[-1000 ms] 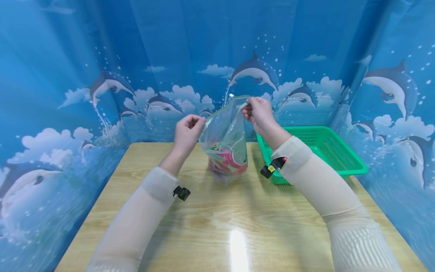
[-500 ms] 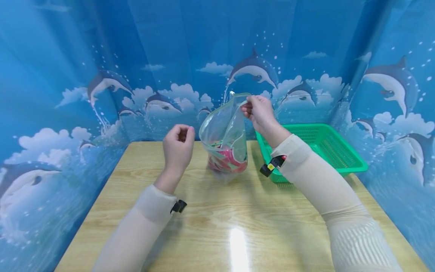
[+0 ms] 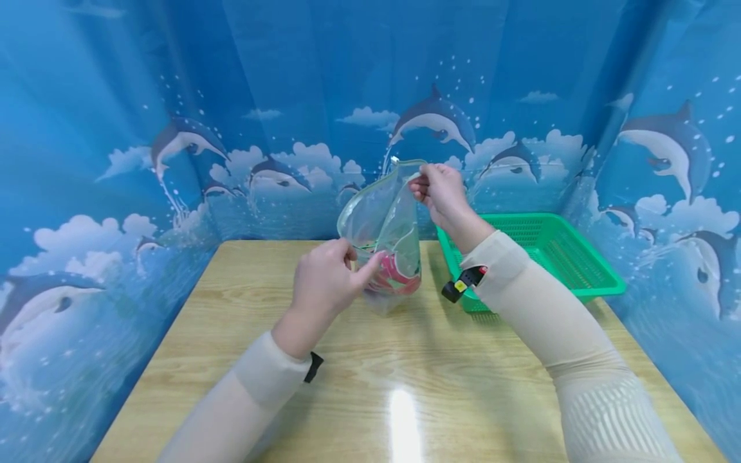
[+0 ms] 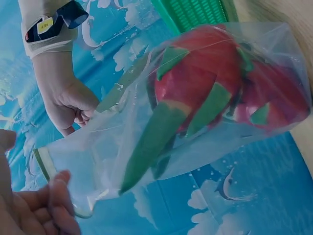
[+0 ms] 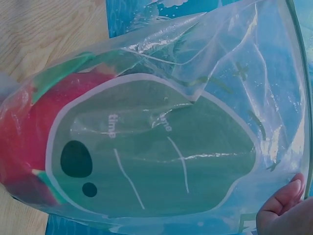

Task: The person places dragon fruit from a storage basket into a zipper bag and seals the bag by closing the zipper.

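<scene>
A clear zip bag (image 3: 370,218) stands on the table with its mouth spread. Inside lie red dragon fruits (image 4: 195,78) with green scales; the left wrist view shows two. My right hand (image 3: 446,193) pinches the bag's top edge at the right. In the left wrist view that right hand (image 4: 71,100) grips the rim, behind the bag. My left hand (image 3: 324,280) is at the bag's near left side, thumb spread from the loosely bent fingers, nothing held between them. Whether its fingertips touch the plastic, I cannot tell. A green printed patch (image 5: 161,147) covers one bag face.
A green plastic basket (image 3: 570,257) with perforated walls stands at the table's back right, behind my right forearm. The wooden table (image 3: 370,373) stretches toward me. Behind it hangs a blue curtain (image 3: 324,77) printed with dolphins.
My left hand let go of the bag's left rim, drew back to the left and down, then came back right to the bag's lower side. My right hand kept its pinch, nearly still.
</scene>
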{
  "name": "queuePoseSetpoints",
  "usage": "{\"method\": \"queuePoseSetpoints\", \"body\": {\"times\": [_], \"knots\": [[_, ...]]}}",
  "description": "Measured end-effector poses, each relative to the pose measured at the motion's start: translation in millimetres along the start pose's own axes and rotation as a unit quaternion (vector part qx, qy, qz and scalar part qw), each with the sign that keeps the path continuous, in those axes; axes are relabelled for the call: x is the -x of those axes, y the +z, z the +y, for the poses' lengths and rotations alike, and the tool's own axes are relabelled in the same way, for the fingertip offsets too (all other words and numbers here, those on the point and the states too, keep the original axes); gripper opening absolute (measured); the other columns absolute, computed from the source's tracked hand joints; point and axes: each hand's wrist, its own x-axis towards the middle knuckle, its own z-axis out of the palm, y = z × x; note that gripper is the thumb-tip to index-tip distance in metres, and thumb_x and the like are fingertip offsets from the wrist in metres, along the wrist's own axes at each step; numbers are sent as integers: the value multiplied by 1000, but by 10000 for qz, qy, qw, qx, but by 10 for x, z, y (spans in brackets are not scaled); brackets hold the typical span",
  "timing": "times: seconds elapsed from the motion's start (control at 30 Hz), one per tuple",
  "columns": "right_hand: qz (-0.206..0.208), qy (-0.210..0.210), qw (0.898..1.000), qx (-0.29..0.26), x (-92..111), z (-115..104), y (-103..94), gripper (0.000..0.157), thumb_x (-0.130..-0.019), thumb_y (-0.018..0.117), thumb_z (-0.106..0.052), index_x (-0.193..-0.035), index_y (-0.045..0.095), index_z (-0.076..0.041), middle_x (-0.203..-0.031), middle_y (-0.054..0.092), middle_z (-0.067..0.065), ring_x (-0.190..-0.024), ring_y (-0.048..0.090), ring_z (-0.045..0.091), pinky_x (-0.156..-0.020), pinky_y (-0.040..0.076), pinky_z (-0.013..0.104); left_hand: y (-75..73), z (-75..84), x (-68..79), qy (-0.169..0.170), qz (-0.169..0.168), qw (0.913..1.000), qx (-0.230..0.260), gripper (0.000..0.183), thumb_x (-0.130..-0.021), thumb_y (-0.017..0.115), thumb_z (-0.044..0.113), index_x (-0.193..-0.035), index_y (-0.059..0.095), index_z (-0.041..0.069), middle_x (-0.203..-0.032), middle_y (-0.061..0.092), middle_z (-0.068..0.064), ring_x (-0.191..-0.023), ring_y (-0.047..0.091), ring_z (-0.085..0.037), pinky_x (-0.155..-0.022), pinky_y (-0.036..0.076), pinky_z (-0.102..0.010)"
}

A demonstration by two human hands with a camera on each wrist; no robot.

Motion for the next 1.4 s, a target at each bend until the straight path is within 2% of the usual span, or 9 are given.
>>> {"method": "queuePoseSetpoints", "body": {"times": [0.2,0.3,0.4,0.6,0.77,1.07,1.2,1.3,1.4], "knots": [[-55,26,10000,19,14,3,-13,18,-106,48,-18,-99,55,-3,-86,59,10,-69,57,14,-62,50,23,29,45,-80,-411,-523,9964,-532,54,-91,60,63,-70,55,14,-58,48,1,-45,43,-15,-41,35,-30],[-150,12,9999,72,22,5,-11,21,-107,47,-19,-109,54,1,-88,58,11,-70,57,14,-62,50,23,52,35,-115,-421,-538,9962,-535,51,-93,60,59,-73,57,12,-61,50,0,-48,45,-15,-43,37,-31],[-204,3,9997,142,35,4,-8,23,-107,47,-20,-113,53,2,-89,58,11,-71,58,15,-63,50,24,76,29,-126,-347,-384,9976,-469,45,-95,62,51,-79,62,9,-66,52,0,-51,47,-15,-45,39,-30],[-345,-18,9993,158,46,9,-15,26,-107,47,-21,-115,52,3,-89,58,11,-72,58,14,-64,51,23,132,13,-128,132,214,9996,-92,31,-99,63,33,-83,62,7,-69,53,-2,-54,45,-16,-47,38,-31],[-504,-29,9983,280,38,23,-17,22,-107,47,-21,-109,52,1,-90,60,11,-73,60,14,-65,52,22,160,10,-155,350,487,9978,282,22,-99,63,23,-84,64,6,-69,55,-3,-56,46,-15,-49,40,-31],[-663,52,9949,759,-15,97,0,23,-107,49,-21,-107,54,2,-88,63,9,-72,62,15,-68,53,25,197,-20,-202,71,522,9954,802,20,-100,62,21,-87,67,7,-72,60,-4,-58,51,-15,-52,43,-32],[-690,150,9921,1038,-42,149,8,26,-107,49,-21,-109,55,3,-87,64,8,-72,63,15,-76,54,31,175,-12,-207,-84,505,9938,990,21,-102,59,24,-90,68,10,-71,59,-2,-56,50,-14,-52,43,-32],[-700,269,9918,1036,-59,176,7,25,-107,48,-22,-107,56,2,-87,65,7,-72,63,14,-82,53,36,156,-4,-230,-148,501,9917,1174,22,-103,56,26,-92,68,11,-68,56,0,-53,47,-14,-50,41,-33],[-723,416,9918,970,-75,190,-1,25,-107,48,-23,-105,57,0,-86,64,7,-71,62,14,-80,54,34,147,-10,-265,-165,547,9895,1325,22,-103,56,25,-93,68,10,-67,57,0,-53,48,-14,-51,41,-33]]}}
